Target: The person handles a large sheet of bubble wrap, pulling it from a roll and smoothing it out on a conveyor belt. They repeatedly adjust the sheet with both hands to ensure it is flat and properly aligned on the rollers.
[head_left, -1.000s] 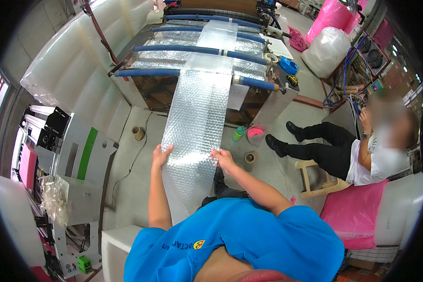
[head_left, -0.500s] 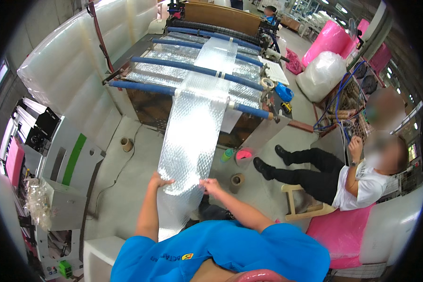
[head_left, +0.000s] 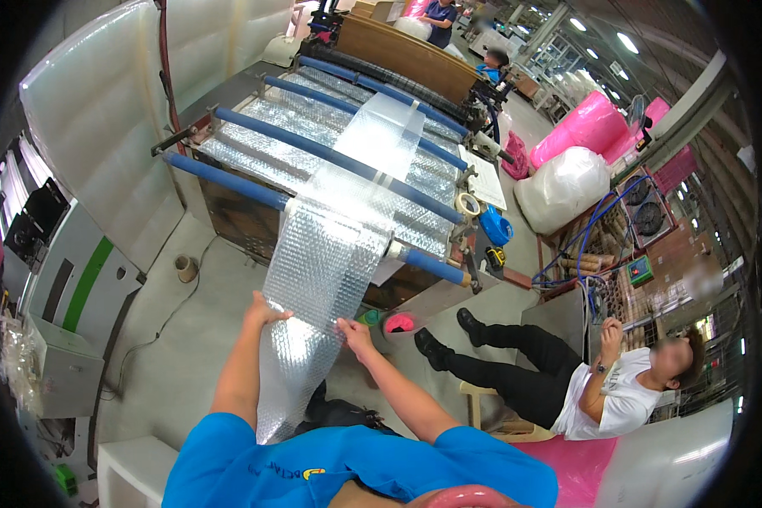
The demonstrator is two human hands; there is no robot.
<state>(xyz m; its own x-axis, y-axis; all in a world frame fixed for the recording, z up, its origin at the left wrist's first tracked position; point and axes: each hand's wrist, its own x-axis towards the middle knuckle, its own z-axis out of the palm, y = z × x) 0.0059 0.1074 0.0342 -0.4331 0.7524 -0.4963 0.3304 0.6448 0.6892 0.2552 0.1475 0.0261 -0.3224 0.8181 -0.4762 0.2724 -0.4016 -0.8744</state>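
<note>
In the head view, both hands are closed on a strip of clear bubble wrap point(head_left: 320, 271). The left hand point(head_left: 268, 310) grips its left edge, thumb on top; the right hand point(head_left: 355, 335) pinches the opposite edge, slightly lower. The strip lies over the foremost blue bar point(head_left: 224, 179) of a machine point(head_left: 244, 227) and slopes down between the forearms towards the blue shirt point(head_left: 356, 466). At the machine's right side sit a tape roll point(head_left: 466, 204), a blue dispenser point(head_left: 495, 226) and a yellow-and-black tool point(head_left: 495, 256). A cardboard core point(head_left: 186, 268) stands on the floor at left. A co-worker point(head_left: 614, 396) in a white shirt sits at right, legs extended towards the machine.
</note>
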